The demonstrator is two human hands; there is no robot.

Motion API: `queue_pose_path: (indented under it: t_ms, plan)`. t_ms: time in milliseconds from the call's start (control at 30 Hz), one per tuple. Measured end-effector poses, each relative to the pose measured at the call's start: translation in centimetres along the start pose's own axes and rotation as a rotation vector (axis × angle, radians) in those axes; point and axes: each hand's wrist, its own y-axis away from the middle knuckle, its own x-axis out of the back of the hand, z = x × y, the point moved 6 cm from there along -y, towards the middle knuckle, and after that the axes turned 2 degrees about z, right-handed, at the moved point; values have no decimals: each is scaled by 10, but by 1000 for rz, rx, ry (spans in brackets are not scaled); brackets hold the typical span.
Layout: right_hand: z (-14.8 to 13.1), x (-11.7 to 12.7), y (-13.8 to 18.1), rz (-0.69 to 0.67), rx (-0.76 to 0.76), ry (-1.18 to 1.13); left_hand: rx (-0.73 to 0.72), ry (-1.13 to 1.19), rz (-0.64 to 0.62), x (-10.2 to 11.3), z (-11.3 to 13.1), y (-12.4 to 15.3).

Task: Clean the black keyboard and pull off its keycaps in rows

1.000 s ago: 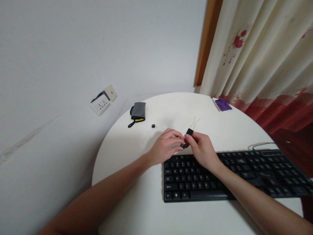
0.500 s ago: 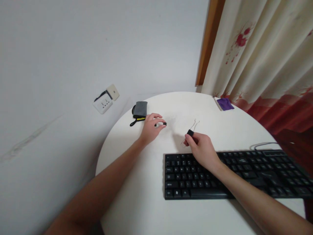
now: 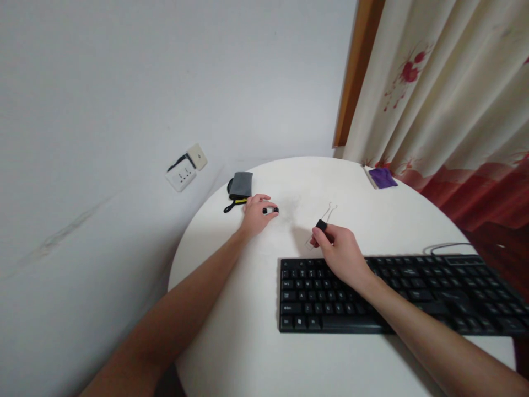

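Note:
My right hand (image 3: pixel 341 248) grips a wire keycap puller (image 3: pixel 321 224) by its black middle, above the table just behind the keyboard (image 3: pixel 339 298). The puller's thin wire prongs stick out on both sides of that grip. Farther left, my left hand (image 3: pixel 257 216) has its thumb and index finger closed on a small black keycap (image 3: pixel 276 209). Inside the curve of those fingers, a second small black keycap (image 3: pixel 265 210) shows; whether the hand touches it I cannot tell. The other fingers stretch toward a grey cloth pouch (image 3: pixel 241 184).
The white round table (image 3: pixel 231 298) stands against the wall, near a wall socket (image 3: pixel 182 174). A black cord loop and a yellow edge show beside the pouch. At the far right lies a purple cloth (image 3: pixel 383 177); the curtain (image 3: pixel 417 110) hangs behind it.
My left hand has shifted slightly left, and the second keycap now shows more fully between its fingers. The right hand with the puller has stayed nearly still; the view has moved slightly.

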Motion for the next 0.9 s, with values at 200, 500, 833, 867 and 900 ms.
queue_pose_path:
  t_ms: [200, 500, 833, 867, 900]
  plan:
    - [2, -1, 0, -6, 3, -3, 35, 24, 13, 1, -5, 0]
    - [1, 2, -1, -4, 7, 0, 126, 46, -120, 13, -40, -8]
    - [1, 1, -1, -21, 7, 20, 183, 49, -127, 19, -47, -9]
    - [1, 1, 0, -25, 7, 18, 186, 46, -130, 19, -48, -9]
    - [1, 1, 0, -28, 8, 16, 187, 40, -136, 19, -48, -9]
